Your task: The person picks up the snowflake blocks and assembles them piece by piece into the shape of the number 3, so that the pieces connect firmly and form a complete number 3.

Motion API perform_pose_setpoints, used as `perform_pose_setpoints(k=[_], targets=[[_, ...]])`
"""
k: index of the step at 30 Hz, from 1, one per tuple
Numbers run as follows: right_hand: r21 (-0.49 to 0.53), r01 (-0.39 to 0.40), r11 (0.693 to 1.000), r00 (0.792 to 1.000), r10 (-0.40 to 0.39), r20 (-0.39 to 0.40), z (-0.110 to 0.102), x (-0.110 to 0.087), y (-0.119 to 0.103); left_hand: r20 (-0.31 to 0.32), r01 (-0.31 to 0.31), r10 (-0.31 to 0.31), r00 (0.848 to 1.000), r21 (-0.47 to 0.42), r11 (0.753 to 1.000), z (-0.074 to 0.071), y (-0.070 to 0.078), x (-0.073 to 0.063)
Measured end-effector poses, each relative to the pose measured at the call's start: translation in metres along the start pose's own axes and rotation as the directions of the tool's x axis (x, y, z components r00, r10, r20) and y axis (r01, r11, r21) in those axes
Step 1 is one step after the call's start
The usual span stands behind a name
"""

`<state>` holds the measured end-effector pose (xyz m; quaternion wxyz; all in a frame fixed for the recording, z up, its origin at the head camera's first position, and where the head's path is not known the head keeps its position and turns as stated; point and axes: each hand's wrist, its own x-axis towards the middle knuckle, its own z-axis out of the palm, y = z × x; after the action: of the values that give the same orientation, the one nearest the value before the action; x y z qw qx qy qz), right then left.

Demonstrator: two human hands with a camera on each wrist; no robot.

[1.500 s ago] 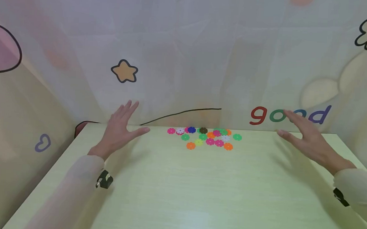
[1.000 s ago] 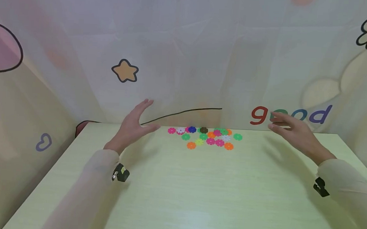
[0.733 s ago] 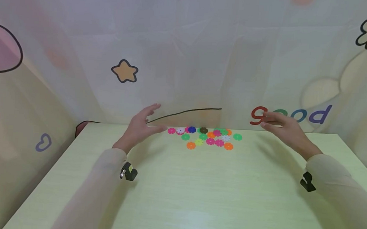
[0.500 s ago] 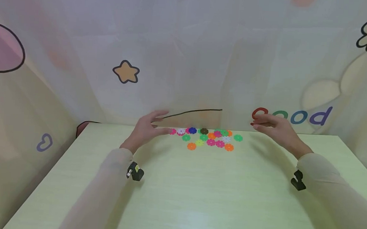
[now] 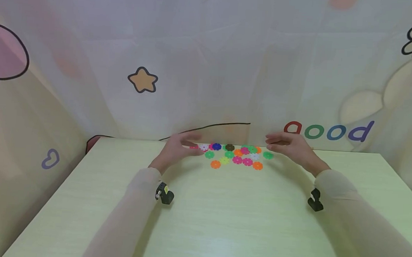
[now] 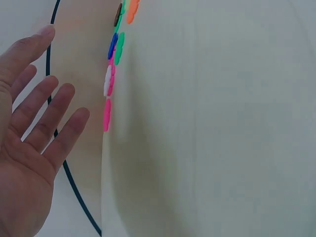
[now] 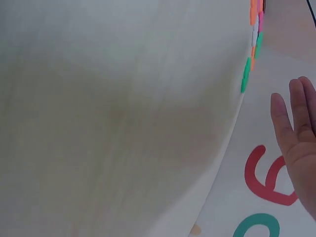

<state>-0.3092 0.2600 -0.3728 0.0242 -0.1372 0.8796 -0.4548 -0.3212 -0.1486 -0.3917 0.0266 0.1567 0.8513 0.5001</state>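
Several flat, notched plastic discs lie loosely spread at the far edge of the table, among them a blue disc (image 5: 216,146), a brown disc (image 5: 230,147), a yellow disc (image 5: 224,160) and an orange disc (image 5: 215,164). My left hand (image 5: 177,150) hovers at their left end, covering part of a pink disc (image 5: 193,146); its fingers are spread and hold nothing, as the left wrist view shows. On the other side, my right hand (image 5: 292,148) is held above the table near a green disc (image 5: 268,155), fingers extended, nothing in them.
The pale table (image 5: 222,214) reaches to a printed curtain (image 5: 222,75) hanging directly behind it. Dark wrist cameras sit on both cuffs, such as the left camera (image 5: 165,194).
Both hands have moved inward and lower, the left one rightward and the right one leftward, to the two ends of the discs. The discs have not moved.
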Motion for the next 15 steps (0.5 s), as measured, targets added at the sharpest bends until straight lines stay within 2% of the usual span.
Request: perform_pose_setpoints(k=[7, 10, 15], targets=[[0.021, 0.006, 1.000, 0.999, -0.007, 0.042, 0.013, 0.005, -0.001, 0.066, -0.071, 0.074, 0.995, -0.038, 0.997, 0.012, -0.001, 0.005], [0.023, 0.009, 1.000, 0.998, -0.010, 0.061, 0.017, 0.005, -0.004, 0.111, -0.074, 0.079, 0.991, -0.053, 0.996, 0.018, 0.000, 0.007], [0.000, 0.012, 1.000, 0.995, -0.012, 0.100, 0.025, 0.008, -0.008, 0.147, -0.057, 0.065, 0.987, -0.054, 0.997, 0.025, -0.002, 0.008]])
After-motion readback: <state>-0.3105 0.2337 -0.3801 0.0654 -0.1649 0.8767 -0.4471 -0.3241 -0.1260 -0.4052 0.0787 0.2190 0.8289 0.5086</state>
